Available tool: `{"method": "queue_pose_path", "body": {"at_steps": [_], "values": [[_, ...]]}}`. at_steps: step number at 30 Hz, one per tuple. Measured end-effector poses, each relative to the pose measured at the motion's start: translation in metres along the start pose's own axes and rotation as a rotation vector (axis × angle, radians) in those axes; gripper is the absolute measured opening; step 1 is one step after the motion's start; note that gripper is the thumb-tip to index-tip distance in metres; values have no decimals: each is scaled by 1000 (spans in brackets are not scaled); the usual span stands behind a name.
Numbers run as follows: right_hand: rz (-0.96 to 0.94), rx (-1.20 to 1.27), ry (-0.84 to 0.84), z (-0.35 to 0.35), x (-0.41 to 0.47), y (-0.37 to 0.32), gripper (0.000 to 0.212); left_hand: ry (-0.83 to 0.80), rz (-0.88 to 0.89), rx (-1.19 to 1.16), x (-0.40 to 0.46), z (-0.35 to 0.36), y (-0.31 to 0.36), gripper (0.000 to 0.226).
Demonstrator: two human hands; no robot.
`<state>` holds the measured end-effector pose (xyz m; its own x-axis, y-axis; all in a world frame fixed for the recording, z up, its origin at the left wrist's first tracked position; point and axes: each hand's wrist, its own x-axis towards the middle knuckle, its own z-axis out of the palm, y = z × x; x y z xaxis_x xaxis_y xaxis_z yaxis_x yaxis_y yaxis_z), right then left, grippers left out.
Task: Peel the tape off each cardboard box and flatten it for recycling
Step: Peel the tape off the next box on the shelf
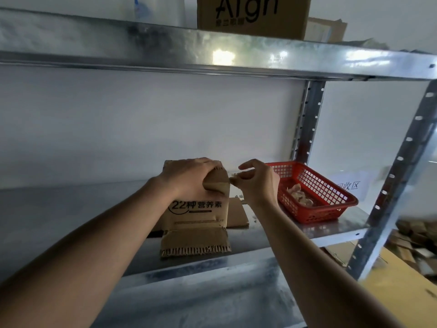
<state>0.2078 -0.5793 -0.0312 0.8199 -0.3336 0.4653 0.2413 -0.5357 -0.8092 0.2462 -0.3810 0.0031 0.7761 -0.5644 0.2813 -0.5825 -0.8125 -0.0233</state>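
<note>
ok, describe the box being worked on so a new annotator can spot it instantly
On the middle metal shelf, left of the red mesh basket, a small brown cardboard box stands upright under the left hand. Unlike the flat cardboard lying behind it, it bears black "22" print and a torn bottom flap.

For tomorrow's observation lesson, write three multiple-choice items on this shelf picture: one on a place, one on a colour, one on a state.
1. Where does the basket stand?
A. right of the printed box
B. on the top shelf
C. on the floor

2. What colour is the basket?
A. blue
B. red
C. green

3. What is the left hand doing?
A. hanging idle
B. reaching into the basket
C. gripping the box's top

Key: 1 A, it sits on the same shelf beyond the right hand; 2 B, its mesh is plainly red; 3 C, its fingers curl over the box's upper edge.
</note>
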Motion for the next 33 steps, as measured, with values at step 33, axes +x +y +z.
{"method": "queue_pose_path", "body": {"at_steps": [33], "values": [[-100,-496,-224,-110,98,103,31,-63,-202,-36,75,23,108,100]]}}
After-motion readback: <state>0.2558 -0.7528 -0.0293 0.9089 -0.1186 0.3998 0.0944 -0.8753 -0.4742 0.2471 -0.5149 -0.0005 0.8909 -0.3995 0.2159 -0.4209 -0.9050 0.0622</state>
